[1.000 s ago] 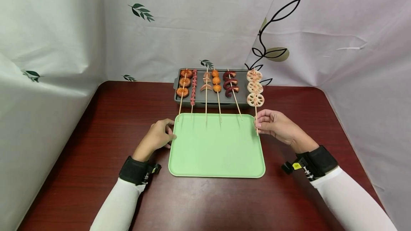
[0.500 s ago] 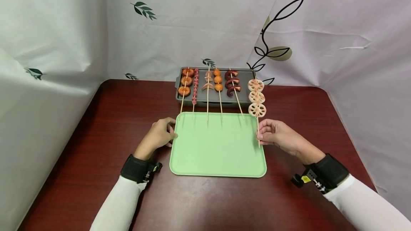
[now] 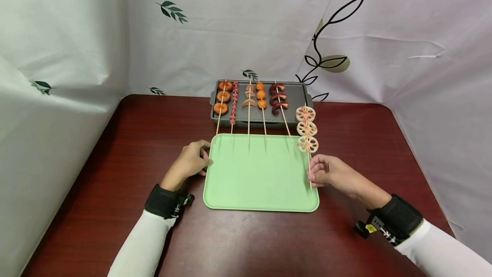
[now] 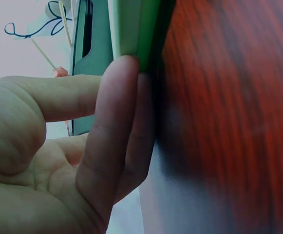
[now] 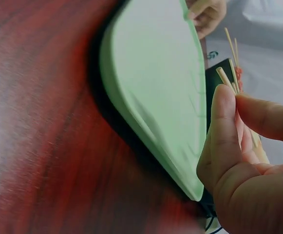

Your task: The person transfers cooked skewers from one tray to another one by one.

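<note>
My right hand [image 3: 311,174] pinches the bare wooden end of a lotus-root skewer [image 3: 306,129] between thumb and fingers, at the right edge of the light green tray [image 3: 257,183]. Its three pale slices hang over the tray's far right corner, just in front of the dark grill pan [image 3: 300,93]. In the right wrist view the stick [image 5: 224,78] pokes up past my thumb and fingers [image 5: 231,105], beside the tray [image 5: 156,87]. My left hand [image 3: 203,162] rests against the tray's left edge, with straight fingers [image 4: 117,107] laid along the rim [image 4: 131,24].
Several other skewers lie side by side on the pan: orange rings [image 3: 221,96], small red pieces [image 3: 233,105], pink crescents [image 3: 248,97], orange balls [image 3: 261,95], dark red curls [image 3: 277,98]. Their sticks reach over the tray's far rim. Dark red table [image 3: 115,148]; white cloth walls around.
My right hand has drawn the lotus-root skewer toward me, off the grill pan's right end and down to the tray's far right corner. The left hand stays at the tray's edge.
</note>
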`<state>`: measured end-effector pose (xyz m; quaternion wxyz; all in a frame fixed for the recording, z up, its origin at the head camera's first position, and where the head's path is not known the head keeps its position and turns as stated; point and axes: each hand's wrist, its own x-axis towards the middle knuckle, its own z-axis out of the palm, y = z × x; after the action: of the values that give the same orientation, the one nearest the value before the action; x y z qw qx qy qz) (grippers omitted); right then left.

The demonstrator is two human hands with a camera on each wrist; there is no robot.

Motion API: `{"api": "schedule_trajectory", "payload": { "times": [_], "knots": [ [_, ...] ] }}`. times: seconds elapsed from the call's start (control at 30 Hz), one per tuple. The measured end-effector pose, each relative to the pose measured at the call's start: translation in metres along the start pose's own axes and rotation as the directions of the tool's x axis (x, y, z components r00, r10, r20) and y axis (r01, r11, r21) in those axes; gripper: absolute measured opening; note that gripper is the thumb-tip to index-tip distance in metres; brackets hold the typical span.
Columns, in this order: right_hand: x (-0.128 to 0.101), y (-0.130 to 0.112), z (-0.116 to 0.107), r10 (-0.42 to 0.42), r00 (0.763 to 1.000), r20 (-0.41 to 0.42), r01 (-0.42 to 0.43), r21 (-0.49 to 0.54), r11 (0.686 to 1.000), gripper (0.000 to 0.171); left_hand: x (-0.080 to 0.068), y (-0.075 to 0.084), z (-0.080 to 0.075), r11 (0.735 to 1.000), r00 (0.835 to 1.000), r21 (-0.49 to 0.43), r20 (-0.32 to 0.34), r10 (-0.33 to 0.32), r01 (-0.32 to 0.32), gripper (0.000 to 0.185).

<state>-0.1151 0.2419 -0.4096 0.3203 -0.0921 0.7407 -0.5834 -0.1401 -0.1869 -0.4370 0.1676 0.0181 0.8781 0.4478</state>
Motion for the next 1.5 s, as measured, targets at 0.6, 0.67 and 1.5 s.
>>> {"api": "schedule_trajectory", "payload": {
  "times": [0.6,0.67,1.5],
  "knots": [
    [-0.025,0.02,0.025,0.032,0.998,0.053,-0.031,-0.022,0.999,0.023,0.001,-0.001,0.0,1.0,1.0,0.005,0.006,0.002,-0.002,0.056],
    [-0.028,0.02,0.027,0.042,0.997,0.057,-0.041,-0.022,0.999,0.021,0.001,-0.001,0.0,1.0,1.0,0.004,0.006,0.002,-0.002,0.056],
    [-0.036,0.024,0.038,0.158,0.985,0.065,-0.163,0.078,0.984,0.026,0.001,-0.002,0.0,1.0,1.0,-0.001,0.003,0.003,-0.003,0.055]
  ]
}}
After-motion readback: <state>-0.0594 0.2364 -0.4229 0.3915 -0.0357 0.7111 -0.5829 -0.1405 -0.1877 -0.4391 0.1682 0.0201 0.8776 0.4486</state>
